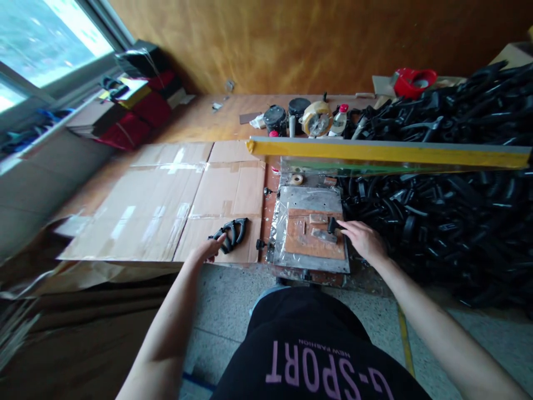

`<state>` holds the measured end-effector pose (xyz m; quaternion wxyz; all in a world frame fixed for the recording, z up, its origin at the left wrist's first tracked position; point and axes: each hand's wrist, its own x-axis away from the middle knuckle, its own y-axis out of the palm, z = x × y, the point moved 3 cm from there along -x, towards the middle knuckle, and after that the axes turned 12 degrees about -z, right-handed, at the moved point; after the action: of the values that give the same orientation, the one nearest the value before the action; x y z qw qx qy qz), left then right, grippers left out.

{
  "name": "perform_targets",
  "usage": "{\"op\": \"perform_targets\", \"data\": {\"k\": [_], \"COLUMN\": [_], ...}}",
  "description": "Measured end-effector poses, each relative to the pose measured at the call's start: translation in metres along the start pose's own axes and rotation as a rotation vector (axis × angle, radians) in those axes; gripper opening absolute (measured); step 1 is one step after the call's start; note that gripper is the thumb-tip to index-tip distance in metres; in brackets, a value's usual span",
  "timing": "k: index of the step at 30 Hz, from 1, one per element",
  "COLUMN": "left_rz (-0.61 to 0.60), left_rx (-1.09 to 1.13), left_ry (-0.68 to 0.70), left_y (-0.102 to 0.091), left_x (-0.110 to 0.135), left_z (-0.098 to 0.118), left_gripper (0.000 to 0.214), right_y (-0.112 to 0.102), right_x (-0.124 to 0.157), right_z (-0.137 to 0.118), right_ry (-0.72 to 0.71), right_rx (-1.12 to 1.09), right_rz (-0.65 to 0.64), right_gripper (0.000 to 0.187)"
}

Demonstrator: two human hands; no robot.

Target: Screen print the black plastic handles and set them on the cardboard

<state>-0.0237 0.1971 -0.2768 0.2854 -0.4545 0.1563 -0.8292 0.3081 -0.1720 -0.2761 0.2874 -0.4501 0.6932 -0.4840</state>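
My left hand point(209, 248) rests at the near edge of the flattened cardboard point(166, 200), fingers curled around the end of a black plastic handle-shaped part point(231, 233) lying there. My right hand point(363, 240) reaches over the metal jig plate point(310, 233) with its brown board, and its fingertips touch a small black part point(333, 224) on the board's right side. A yellow-edged screen frame point(387, 153) is raised above the jig.
A big heap of black plastic parts point(441, 211) fills the right side. Tape roll point(317, 119), black jars point(287, 115) and a bottle stand at the back of the wooden table. Red bags point(141, 116) and a window are at the left.
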Motion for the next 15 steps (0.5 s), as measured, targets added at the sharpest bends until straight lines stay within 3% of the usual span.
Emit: {"op": "perform_targets", "data": {"k": [3,4,6,7,9,12,15], "left_rz": [-0.066,-0.077,-0.122,-0.166,-0.222,-0.229,-0.239], "left_rx": [0.058,0.115,0.399,0.501,0.606,0.629,0.609], "left_ry": [0.113,0.225,0.637,0.754,0.842,0.883,0.820], "left_y": [0.003,0.006,0.016,0.021,0.032,0.044,0.056], "left_x": [0.007,0.014,0.038,0.051,0.074,0.098,0.105], "left_z": [0.066,0.096,0.159,0.185,0.220,0.227,0.189], "left_gripper": [0.057,0.061,0.069,0.072,0.074,0.071,0.066], "right_y": [0.009,0.014,0.022,0.025,0.026,0.017,-0.007], "right_x": [-0.029,-0.036,-0.045,-0.047,-0.045,-0.035,-0.024], "right_z": [-0.039,-0.048,-0.059,-0.062,-0.064,-0.056,-0.024], "right_ry": [-0.102,-0.114,-0.117,-0.112,-0.113,-0.119,0.042], "right_rx": [0.000,0.023,0.088,0.119,0.158,0.142,0.072], "right_rz": [-0.029,-0.040,-0.056,-0.058,-0.059,-0.072,-0.011], "right_gripper": [0.030,0.029,0.029,0.029,0.030,0.035,0.035]}}
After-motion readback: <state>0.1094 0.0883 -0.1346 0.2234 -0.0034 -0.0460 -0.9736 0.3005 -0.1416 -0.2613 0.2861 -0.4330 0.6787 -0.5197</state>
